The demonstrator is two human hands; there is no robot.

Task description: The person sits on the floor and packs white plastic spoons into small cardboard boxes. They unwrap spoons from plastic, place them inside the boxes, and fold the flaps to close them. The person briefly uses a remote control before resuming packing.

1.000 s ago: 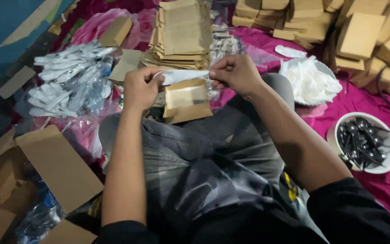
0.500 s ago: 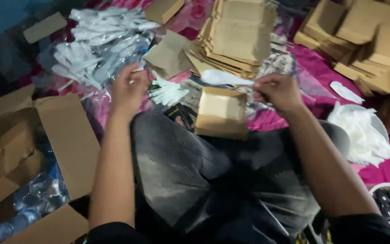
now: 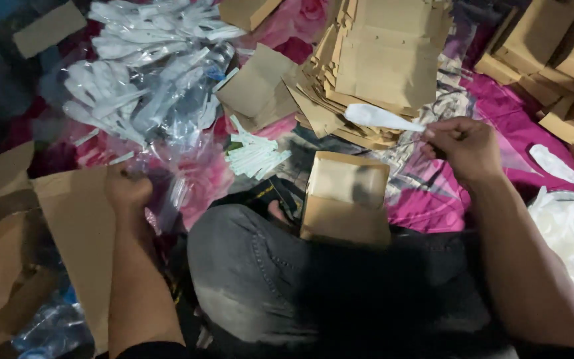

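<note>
A packing step is judged to be in hand. Below the left hand, a large open cardboard box is seen, with clear plastic packets at its bottom corner. Beyond the right hand, a stack of flat brown paper pouches is piled. One open brown pouch rests on the lap, below and inward of that hand, apparently empty. A white plastic-wrapped utensil is pinched in the right grip; lowering it into the pouch mouth seems called for. The left grip is clenched in clear plastic wrappers; its contents cannot be told.
</note>
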